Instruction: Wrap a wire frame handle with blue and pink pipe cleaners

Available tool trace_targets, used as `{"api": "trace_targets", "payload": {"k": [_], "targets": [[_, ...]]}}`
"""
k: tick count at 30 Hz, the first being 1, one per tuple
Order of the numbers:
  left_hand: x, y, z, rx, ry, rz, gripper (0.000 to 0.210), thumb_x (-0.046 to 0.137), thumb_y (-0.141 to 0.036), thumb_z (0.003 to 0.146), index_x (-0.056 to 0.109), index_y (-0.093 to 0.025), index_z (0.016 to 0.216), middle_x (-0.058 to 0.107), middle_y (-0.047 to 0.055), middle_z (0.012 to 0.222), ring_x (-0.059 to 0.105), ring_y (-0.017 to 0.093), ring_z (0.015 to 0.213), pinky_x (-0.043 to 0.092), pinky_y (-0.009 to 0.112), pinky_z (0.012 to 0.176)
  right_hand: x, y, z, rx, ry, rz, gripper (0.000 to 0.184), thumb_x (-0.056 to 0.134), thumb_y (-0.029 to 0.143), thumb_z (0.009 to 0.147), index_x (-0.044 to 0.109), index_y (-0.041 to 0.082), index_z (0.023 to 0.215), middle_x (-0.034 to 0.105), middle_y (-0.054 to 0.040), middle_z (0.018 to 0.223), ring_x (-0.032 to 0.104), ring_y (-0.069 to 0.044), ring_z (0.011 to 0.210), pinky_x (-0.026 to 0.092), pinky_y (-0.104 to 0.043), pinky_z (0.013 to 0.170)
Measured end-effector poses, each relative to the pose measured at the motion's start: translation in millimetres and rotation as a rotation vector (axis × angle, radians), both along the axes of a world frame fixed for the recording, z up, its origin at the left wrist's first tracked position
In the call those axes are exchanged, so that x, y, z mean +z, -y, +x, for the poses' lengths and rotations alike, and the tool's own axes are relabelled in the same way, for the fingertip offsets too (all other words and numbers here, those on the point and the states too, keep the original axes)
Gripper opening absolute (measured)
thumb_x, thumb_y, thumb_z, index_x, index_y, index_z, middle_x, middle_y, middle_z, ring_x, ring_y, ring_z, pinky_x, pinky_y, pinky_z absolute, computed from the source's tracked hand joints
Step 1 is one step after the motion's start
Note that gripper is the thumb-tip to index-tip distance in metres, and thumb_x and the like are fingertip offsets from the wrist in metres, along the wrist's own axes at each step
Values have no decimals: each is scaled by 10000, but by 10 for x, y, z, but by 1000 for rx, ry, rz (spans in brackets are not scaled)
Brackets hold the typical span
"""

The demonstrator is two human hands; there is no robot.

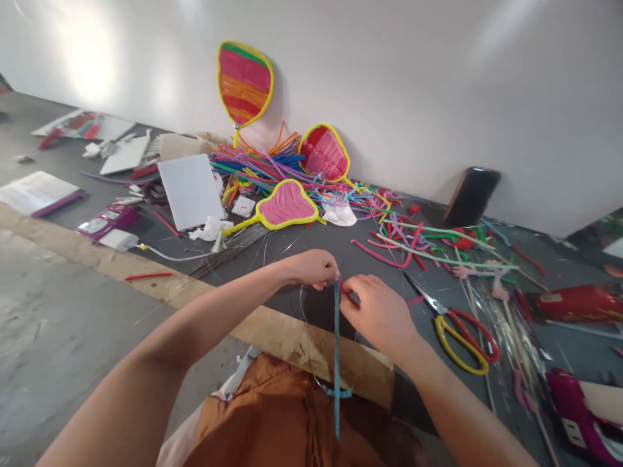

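Note:
In the head view my left hand [314,267] is closed in a pinch at the top of a blue pipe cleaner [337,357], which hangs straight down over my lap. My right hand [377,306] is closed close beside it, its fingertips on a pink pipe cleaner [342,284] that meets the blue one between both hands. A pink end shows again beyond the right hand's knuckles. A thin clear wire [302,311] loops below the left hand. My fingers partly hide where the pieces join. Scissors [440,311] with red and yellow handles lie right of my right hand.
Ahead lie a yellow-rimmed pink fan [287,206], a pile of coloured pipe cleaners [272,159] and loose pieces [418,243]. Two more fans lean at the wall, one striped [246,84]. A phone [471,196] stands right; a white card [191,191] and glue gun [109,220] sit left.

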State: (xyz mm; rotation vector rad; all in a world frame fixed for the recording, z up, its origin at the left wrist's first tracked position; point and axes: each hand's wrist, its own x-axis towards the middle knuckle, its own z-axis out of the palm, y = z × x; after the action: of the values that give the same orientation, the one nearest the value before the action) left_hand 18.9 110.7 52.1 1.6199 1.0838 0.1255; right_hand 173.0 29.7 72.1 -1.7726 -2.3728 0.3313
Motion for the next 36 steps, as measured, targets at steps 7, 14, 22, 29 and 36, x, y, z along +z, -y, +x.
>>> {"api": "trace_targets", "payload": {"k": [7, 14, 22, 29, 36], "targets": [[100, 69, 63, -146, -105, 112, 122, 456, -215, 702, 522, -167, 611, 547, -15, 528, 560, 120, 523, 363, 189, 473, 21, -332, 208, -35, -395, -212, 178, 444, 311, 838, 587, 207, 827, 612, 19, 635, 507, -120, 533, 333, -234, 525], [216, 135, 43, -167, -49, 185, 188, 454, -289, 748, 590, -164, 715, 599, -2, 602, 550, 111, 553, 357, 183, 498, -303, -505, 346, -126, -803, -493, 269, 549, 450, 770, 557, 183, 736, 435, 65, 527, 345, -80, 450, 252, -221, 442], [110, 134, -51, -138, 0, 112, 171, 461, -290, 760, 572, -159, 755, 579, -11, 621, 583, 115, 575, 373, 181, 517, -302, -467, 616, -266, -1495, -945, 268, 737, 348, 682, 577, 224, 858, 471, 80, 583, 333, -42, 464, 369, -184, 477], [-81, 104, -83, -94, 35, 14, 177, 524, -325, 735, 577, -156, 737, 559, -15, 619, 590, 121, 571, 400, 192, 514, -248, -472, 903, -212, -1304, -503, 303, 618, 379, 767, 626, 263, 1047, 652, -45, 967, 385, -62, 476, 254, -176, 344], [-19, 20, -50, -48, 184, -130, 186, 580, -338, 737, 578, -153, 755, 537, -26, 626, 535, 88, 563, 457, 211, 574, -207, -499, 1019, -46, -222, 594, 216, 534, 178, 833, 686, 203, 984, 681, -92, 1035, 564, -273, 1048, 433, -470, 925]]}}
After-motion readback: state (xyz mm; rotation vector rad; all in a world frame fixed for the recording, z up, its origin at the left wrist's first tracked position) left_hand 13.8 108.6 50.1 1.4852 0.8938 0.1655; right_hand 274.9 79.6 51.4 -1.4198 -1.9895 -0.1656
